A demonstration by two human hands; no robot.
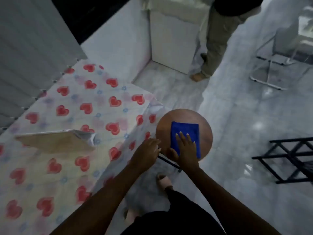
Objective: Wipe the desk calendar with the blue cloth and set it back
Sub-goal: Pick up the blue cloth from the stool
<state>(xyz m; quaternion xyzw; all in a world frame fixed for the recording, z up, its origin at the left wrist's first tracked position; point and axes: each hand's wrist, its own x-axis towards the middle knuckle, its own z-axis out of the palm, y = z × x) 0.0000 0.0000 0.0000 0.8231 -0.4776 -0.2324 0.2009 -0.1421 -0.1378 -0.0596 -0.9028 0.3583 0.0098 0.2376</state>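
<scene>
Wall: a grey panelled surface is seen along the far left edge, beside the table.
Table: a cloth printed with red hearts is spread over it, and most of the left half of the view is filled by it.
Desk calendar: the desk calendar is seen standing on the heart cloth at the left, with its brown board face turned towards the camera and white pages showing at its right end; it is blurred, so no print can be read. It is well apart from both hands.
Left hand: the left hand is held empty with the fingers loosely extended, at the table's right edge, just beside the stool's rim; whether the rim is touched cannot be told.
Stool: a round brown wooden stool is placed just beside the table's right corner; a dark leg is visible beneath it.
Blue cloth: the folded blue cloth is laid flat on the stool top.
Right hand: the right hand is pressed flat on the near part of the blue cloth, fingers spread, nothing gripped.
Floor: pale glossy tiles are seen on the right.
Second person: trousered legs and a bare foot are seen at the top.
Rack: a black frame is seen at the right edge.
</scene>
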